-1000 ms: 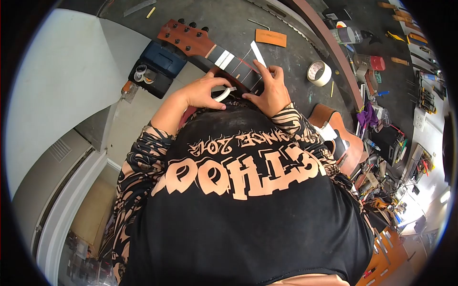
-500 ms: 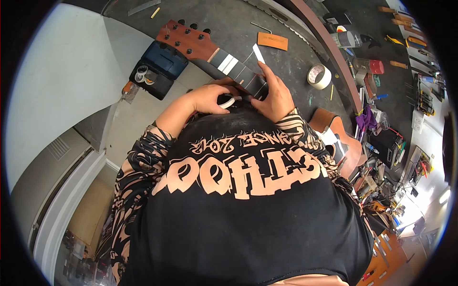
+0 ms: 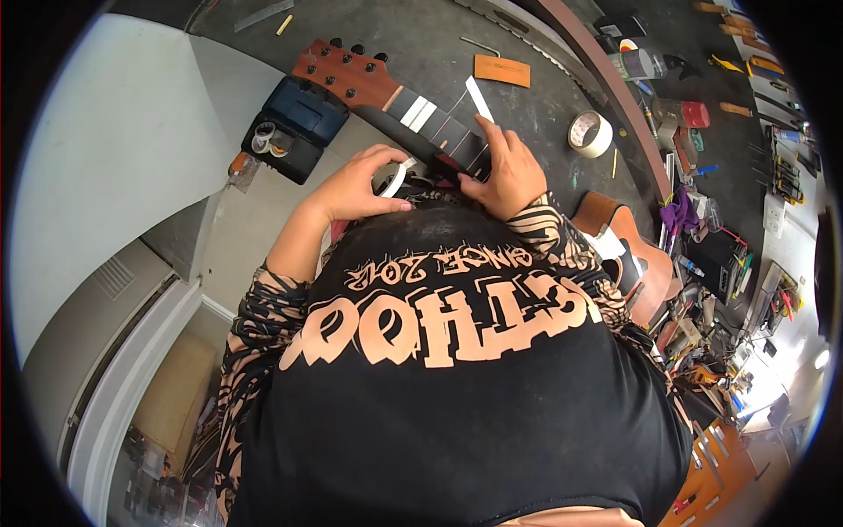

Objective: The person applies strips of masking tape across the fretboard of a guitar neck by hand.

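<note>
A guitar neck with a reddish-brown headstock [image 3: 342,72] and dark fretboard [image 3: 452,133] slants in front of me. White tape strips [image 3: 416,114] cross the fretboard near the nut. My left hand [image 3: 356,186], fingers curled, holds a narrow roll of white tape [image 3: 394,181] beside the neck. My right hand [image 3: 509,176] spans the lower part of the neck, thumb on the near side and fingers on the far side. Its index finger touches a loose white strip [image 3: 479,98] that points away from me. The guitar's lower end is hidden by my hand and shirt.
On the dark bench lie a brown leather-like rectangle [image 3: 502,70], a hex key [image 3: 480,46] and a wide tape roll [image 3: 589,133]. An acoustic guitar body [image 3: 645,272] stands at right, near cluttered tools. A dark open case [image 3: 303,123] sits lower left of the headstock.
My left hand has moved left, away from the fretboard, carrying the tape roll, which now shows more fully. My right hand stays at the neck with little change.
</note>
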The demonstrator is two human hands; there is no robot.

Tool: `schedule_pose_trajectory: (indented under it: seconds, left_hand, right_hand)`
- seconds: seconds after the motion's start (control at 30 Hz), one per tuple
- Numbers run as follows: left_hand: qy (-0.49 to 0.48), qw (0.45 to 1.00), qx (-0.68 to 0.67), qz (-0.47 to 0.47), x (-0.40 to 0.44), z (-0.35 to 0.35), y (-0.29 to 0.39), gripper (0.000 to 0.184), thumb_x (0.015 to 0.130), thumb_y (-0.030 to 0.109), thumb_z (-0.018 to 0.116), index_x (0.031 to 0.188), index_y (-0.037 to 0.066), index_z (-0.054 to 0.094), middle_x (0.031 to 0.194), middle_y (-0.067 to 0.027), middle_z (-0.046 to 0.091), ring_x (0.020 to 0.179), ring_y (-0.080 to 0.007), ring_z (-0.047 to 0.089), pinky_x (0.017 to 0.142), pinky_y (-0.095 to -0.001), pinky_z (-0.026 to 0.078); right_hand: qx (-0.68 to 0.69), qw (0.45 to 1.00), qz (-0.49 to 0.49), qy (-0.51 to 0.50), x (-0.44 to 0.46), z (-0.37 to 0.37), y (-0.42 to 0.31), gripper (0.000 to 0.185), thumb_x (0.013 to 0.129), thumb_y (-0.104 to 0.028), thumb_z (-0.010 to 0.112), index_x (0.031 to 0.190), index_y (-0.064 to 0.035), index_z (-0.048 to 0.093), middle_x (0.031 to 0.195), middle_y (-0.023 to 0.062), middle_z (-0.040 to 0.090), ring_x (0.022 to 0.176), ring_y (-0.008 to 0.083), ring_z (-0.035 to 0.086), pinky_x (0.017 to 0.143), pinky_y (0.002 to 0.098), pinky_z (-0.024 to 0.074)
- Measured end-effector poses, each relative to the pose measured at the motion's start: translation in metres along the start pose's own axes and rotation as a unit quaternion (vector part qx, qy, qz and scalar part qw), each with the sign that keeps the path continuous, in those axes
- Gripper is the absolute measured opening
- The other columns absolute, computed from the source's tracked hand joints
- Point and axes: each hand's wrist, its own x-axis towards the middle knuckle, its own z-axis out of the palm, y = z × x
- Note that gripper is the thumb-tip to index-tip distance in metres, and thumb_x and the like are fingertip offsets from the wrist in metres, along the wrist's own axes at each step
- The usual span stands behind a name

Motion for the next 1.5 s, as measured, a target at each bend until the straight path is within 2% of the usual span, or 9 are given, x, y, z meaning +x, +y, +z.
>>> schedule_pose_trajectory:
  seconds: [0.3,0.57,0.6,0.67,0.8,0.9,1.17,1.43,1.5]
  left_hand:
    - [-0.053,0.949,-0.303,-0.076,-0.007,-0.003,0.015,0.061,0.081,0.023,0.076,0.131,0.008,0.045,0.121,-0.003,0.051,0.109,-0.014,0.05,0.091,-0.0315,0.045]
    - [-0.025,0.924,-0.365,-0.106,-0.002,0.024,0.025,0.061,0.082,0.02,0.075,0.133,0.006,0.043,0.128,-0.0038,0.047,0.111,-0.0127,0.048,0.094,-0.0297,0.044]
    - [-0.033,0.919,-0.377,-0.111,-0.003,0.023,0.029,0.063,0.082,0.021,0.075,0.134,0.006,0.042,0.129,-0.0039,0.047,0.111,-0.0125,0.048,0.094,-0.0292,0.045]
    - [-0.019,0.921,-0.374,-0.103,-0.005,0.023,0.034,0.065,0.081,0.021,0.076,0.134,0.006,0.042,0.128,-0.0037,0.047,0.111,-0.0124,0.048,0.092,-0.029,0.046]
    - [-0.002,0.939,-0.332,-0.092,-0.002,0.018,0.052,0.07,0.078,0.024,0.08,0.134,0.006,0.043,0.126,-0.0032,0.048,0.111,-0.0124,0.049,0.09,-0.0301,0.047]
    - [0.027,0.957,-0.285,-0.041,0.0,0.02,0.057,0.071,0.075,0.025,0.083,0.132,0.005,0.045,0.119,-0.0079,0.052,0.109,-0.0169,0.053,0.081,-0.0276,0.053]
    - [0.05,0.974,-0.22,-0.033,0.001,0.02,0.048,0.068,0.073,0.038,0.083,0.125,0.004,0.054,0.119,-0.0101,0.055,0.112,-0.0226,0.055,0.095,-0.0345,0.045]
    - [0.089,0.941,-0.236,-0.225,0.015,0.021,0.04,0.061,0.082,0.05,0.071,0.121,0.006,0.058,0.093,-0.0108,0.065,0.087,-0.017,0.061,0.078,-0.0297,0.048]
    - [0.016,0.929,-0.264,-0.261,0.019,0.018,0.046,0.06,0.088,0.046,0.065,0.131,0.006,0.05,0.094,-0.0087,0.061,0.088,-0.0148,0.056,0.078,-0.0252,0.044]
  right_hand:
    - [-0.064,0.996,0.01,-0.057,0.0,-0.005,0.007,0.09,0.064,-0.032,0.081,0.14,-0.0097,0.039,0.105,0.0131,0.058,0.098,0.0317,0.059,0.085,0.0406,0.0495]
    - [-0.032,0.998,-0.022,-0.051,-0.004,-0.011,0.019,0.09,0.069,-0.034,0.08,0.143,-0.0067,0.037,0.112,0.0141,0.059,0.101,0.0329,0.057,0.088,0.0403,0.0473]
    - [-0.005,0.997,-0.076,0.025,-0.003,-0.015,0.017,0.086,0.071,-0.034,0.08,0.141,-0.0063,0.039,0.112,0.014,0.059,0.102,0.033,0.056,0.089,0.0402,0.0467]
    - [0.09,0.982,-0.124,0.112,-0.001,-0.024,0.009,0.064,0.077,-0.031,0.077,0.13,-0.005,0.054,0.11,0.0143,0.061,0.102,0.0331,0.056,0.089,0.0397,0.046]
    - [0.175,0.974,-0.13,0.056,0.01,-0.021,-0.002,0.035,0.08,-0.029,0.074,0.105,-0.0041,0.069,0.1,0.0133,0.066,0.097,0.0313,0.06,0.086,0.0391,0.0477]
    - [0.228,0.967,-0.111,-0.004,0.016,-0.009,-0.009,0.035,0.08,-0.029,0.074,0.103,-0.0039,0.07,0.098,0.0132,0.067,0.095,0.0311,0.061,0.085,0.039,0.0483]
    - [0.311,0.95,-0.031,-0.01,0.018,0.0,-0.016,0.019,0.08,-0.023,0.075,0.084,-0.0042,0.072,0.082,0.0107,0.068,0.076,0.0247,0.065,0.069,0.0334,0.0508]
    - [0.222,0.973,-0.055,0.042,0.042,-0.02,-0.009,0.018,0.083,-0.023,0.071,0.086,-0.0055,0.071,0.081,0.0115,0.068,0.075,0.025,0.065,0.067,0.0339,0.0504]
    - [0.216,0.976,-0.009,-0.001,0.054,-0.009,0.0,0.021,0.086,-0.025,0.069,0.088,-0.0034,0.069,0.081,0.0096,0.069,0.073,0.0198,0.064,0.068,0.0313,0.0498]
